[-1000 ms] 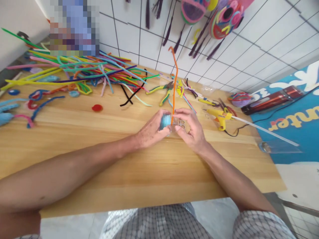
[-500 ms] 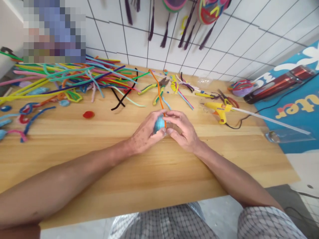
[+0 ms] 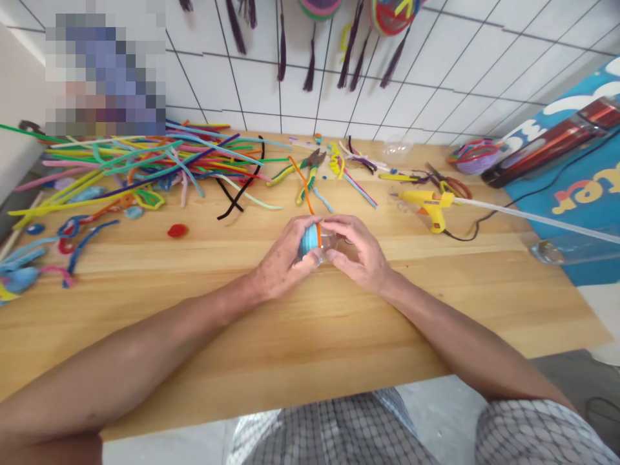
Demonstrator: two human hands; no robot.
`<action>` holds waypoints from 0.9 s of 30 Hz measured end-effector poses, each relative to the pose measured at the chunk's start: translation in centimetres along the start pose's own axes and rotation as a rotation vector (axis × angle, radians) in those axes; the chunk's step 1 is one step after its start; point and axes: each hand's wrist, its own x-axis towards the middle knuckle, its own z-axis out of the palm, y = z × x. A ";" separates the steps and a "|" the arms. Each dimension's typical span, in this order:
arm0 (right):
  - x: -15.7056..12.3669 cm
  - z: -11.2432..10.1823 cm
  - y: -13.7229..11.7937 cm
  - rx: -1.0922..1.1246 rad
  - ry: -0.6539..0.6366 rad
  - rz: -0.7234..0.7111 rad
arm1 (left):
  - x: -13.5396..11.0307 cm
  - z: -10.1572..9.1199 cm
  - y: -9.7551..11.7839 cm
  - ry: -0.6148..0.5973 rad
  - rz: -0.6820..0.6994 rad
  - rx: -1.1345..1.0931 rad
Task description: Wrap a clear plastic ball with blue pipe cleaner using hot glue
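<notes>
Between my hands is a small clear rounded piece (image 3: 329, 241), its left part wrapped in rows of light-blue pipe cleaner (image 3: 309, 241). An orange pipe cleaner (image 3: 319, 234) lies against the edge of the blue rows, and its loose end rises away past my fingertips. My left hand (image 3: 285, 258) is closed around the blue-wrapped side, thumb in front and fingers behind. With bent fingers, my right hand (image 3: 357, 253) grips the clear side, its fingertips and thumb at the orange strand. The piece's underside is hidden.
A heap of coloured pipe cleaners (image 3: 159, 158) spreads over the back left. Pliers (image 3: 310, 174) lie beyond my hands. A yellow glue gun (image 3: 429, 205), scissors (image 3: 450, 184) and a dark red flask (image 3: 552, 142) are to the right. A red piece (image 3: 177, 230) lies left.
The orange pipe cleaner's free length has dropped lower and looks shorter above my hands. More of the clear piece shows between my hands. The whole view has shifted slightly.
</notes>
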 end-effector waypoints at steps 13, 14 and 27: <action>-0.1 0.2 0.5 -0.046 -0.034 -0.029 | 0.2 -0.2 0.0 0.032 -0.123 -0.019; -0.1 0.2 0.5 -0.044 -0.028 -0.036 | 0.2 -0.2 0.0 0.032 -0.121 -0.019; -0.2 0.6 0.4 -0.043 0.004 -0.063 | 0.1 -0.1 0.6 0.024 -0.120 -0.013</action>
